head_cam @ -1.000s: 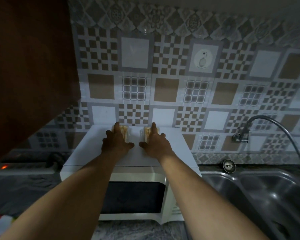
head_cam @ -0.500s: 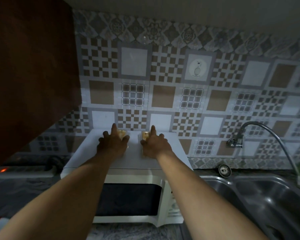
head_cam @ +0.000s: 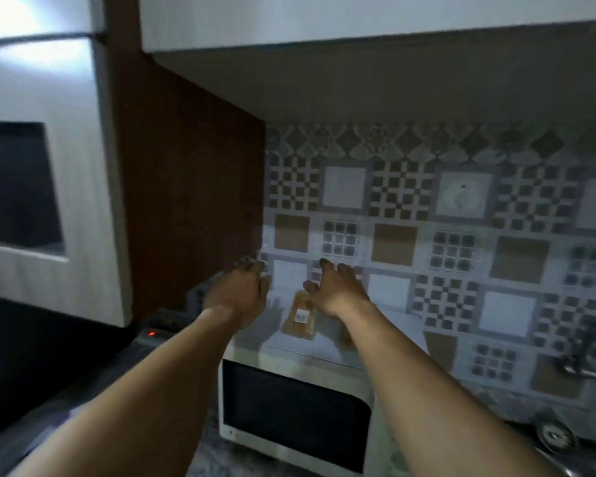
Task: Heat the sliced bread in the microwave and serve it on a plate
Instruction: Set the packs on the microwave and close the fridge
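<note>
— Can you read the label point(head_cam: 301, 315) on the bread pack point(head_cam: 296, 327)?
— No, it is too small and smeared. The right forearm point(head_cam: 427, 390) covers the right side of the microwave point(head_cam: 289, 407), and the tap point(head_cam: 580, 342) by the right edge is only a blur.

A single head-worn view is given: the scene is looked at forward and slightly downward, close to the microwave point(head_cam: 295, 411), with the tiled wall point(head_cam: 461, 235) faced and the upper cabinet point(head_cam: 358, 22) caught overhead.

bread packet point(head_cam: 300, 318): clear glossy plastic wrap noted | microwave point(head_cam: 289, 404): smooth white casing, dark glossy door | side panel point(head_cam: 186, 201): matt brown wood | wall tiles point(head_cam: 393, 242): smooth, patterned
</note>
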